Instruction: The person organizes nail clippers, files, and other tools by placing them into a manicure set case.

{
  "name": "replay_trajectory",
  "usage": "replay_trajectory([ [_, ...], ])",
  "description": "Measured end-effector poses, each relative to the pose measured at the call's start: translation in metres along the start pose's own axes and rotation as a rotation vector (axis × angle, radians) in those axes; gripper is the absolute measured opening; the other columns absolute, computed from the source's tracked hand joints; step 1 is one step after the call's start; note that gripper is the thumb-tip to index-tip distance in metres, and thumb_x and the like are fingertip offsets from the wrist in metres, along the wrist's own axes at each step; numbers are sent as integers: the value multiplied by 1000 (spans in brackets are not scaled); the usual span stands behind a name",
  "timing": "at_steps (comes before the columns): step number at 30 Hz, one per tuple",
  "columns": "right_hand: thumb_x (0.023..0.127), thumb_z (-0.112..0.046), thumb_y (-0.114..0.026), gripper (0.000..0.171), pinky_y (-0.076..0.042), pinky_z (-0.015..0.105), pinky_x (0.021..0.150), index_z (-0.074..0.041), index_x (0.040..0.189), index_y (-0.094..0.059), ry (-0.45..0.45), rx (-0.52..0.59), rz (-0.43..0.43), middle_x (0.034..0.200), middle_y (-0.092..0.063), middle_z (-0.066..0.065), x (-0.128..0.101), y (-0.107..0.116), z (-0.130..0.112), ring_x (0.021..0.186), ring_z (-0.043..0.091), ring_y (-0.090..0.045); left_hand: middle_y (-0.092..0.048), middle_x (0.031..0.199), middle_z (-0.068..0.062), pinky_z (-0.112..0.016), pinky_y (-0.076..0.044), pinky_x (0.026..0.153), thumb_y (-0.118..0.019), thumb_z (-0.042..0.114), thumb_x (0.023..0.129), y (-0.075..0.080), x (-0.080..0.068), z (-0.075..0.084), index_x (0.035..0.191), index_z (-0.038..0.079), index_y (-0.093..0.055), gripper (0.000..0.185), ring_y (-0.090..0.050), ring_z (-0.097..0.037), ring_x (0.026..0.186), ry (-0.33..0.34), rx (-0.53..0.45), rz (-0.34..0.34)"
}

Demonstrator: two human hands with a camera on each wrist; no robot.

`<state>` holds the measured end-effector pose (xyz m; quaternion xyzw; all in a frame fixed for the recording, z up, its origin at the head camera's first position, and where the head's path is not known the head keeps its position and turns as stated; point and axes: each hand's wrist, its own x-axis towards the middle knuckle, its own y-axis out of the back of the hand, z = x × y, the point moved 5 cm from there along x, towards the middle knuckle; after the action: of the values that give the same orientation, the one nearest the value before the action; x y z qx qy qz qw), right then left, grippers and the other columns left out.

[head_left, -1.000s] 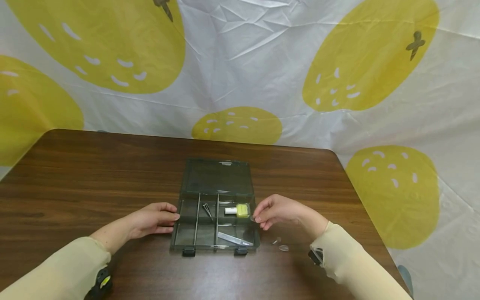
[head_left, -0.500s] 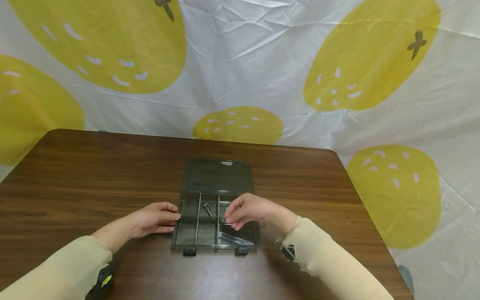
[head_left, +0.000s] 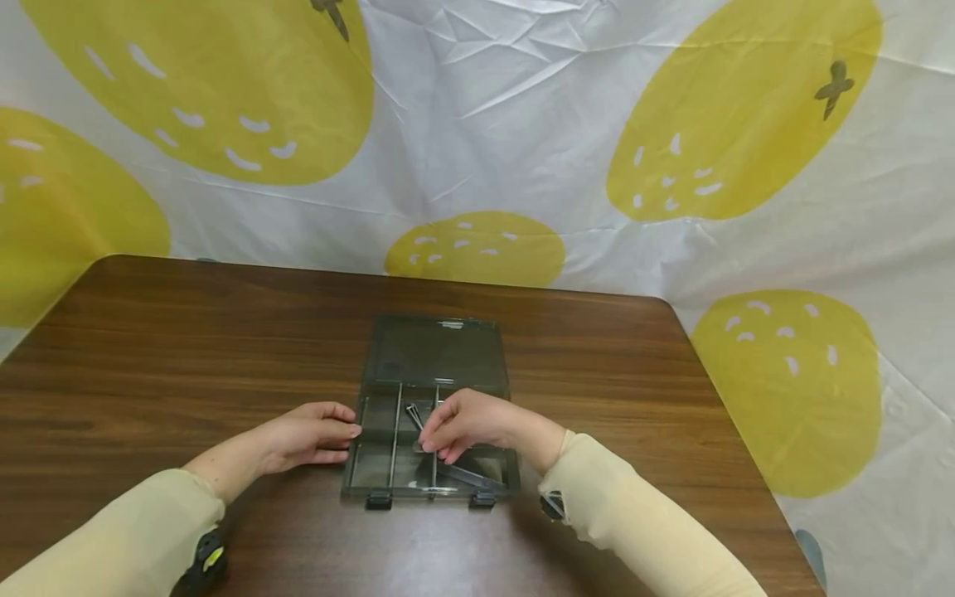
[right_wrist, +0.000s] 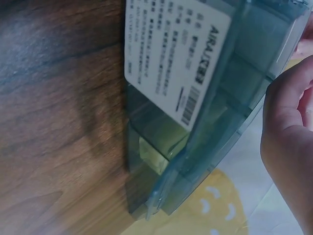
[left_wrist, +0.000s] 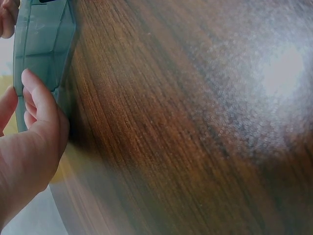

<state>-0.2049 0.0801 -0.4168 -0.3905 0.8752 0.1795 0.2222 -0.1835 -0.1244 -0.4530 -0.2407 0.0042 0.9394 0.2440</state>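
The right grip [head_left: 472, 421] pinches a small clear piece [head_left: 419, 447], its outline indistinct.

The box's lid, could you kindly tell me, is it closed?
No, the lid lies folded back, leaving the compartments uncovered.

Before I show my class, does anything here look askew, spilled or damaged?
Only mildly: in the compartment box, the slender metal tool (back middle) and narrow strip (front right) lie slanted, out of line with the dividers. No spill or breakage shows.
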Motion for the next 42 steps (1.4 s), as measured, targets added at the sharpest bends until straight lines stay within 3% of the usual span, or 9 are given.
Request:
replay_trajectory([
  [11, 87, 2, -58, 27, -54, 19, 57, 16, 110, -57, 13, 49, 13, 69, -62, 1, -8, 9, 6, 60, 7, -59, -51, 97, -1, -25, -55, 81, -54, 9, 92, -3, 1, 0, 120, -8, -34, 39, -53, -10, 86, -5, -17, -2],
  [24, 86, -1, -59, 33, -55, 20, 59, 22, 107, -48, 52, 146, 89, 73, -62, -2, -63, 55, 48, 63, 7, -60, -50, 97, -2, -26, -55, 81, -55, 9, 92, 0, 2, -2, 120, -8, -34, 38, -53, -11, 85, -3, -17, -2],
  [35, 84, -3, -64, 29, -55, 20, 60, 18, 101, -54, 0, 90, 181, 72, -63, -2, -105, 81, 104, 64, 7, -60, -50, 95, 0, -25, -55, 80, -54, 9, 92, -1, 1, 0, 119, -8, -34, 38, -53, -11, 85, -11, -22, -3],
  [42, 83, -4, -65, 26, -55, 22, 59, 15, 98, -57, -39, 30, 216, 70, -62, -2, -117, 87, 120, 65, 9, -59, -50, 94, 0, -25, -55, 80, -55, 8, 91, -2, 1, 0, 118, -7, -35, 36, -53, -10, 85, -12, -29, -6],
])
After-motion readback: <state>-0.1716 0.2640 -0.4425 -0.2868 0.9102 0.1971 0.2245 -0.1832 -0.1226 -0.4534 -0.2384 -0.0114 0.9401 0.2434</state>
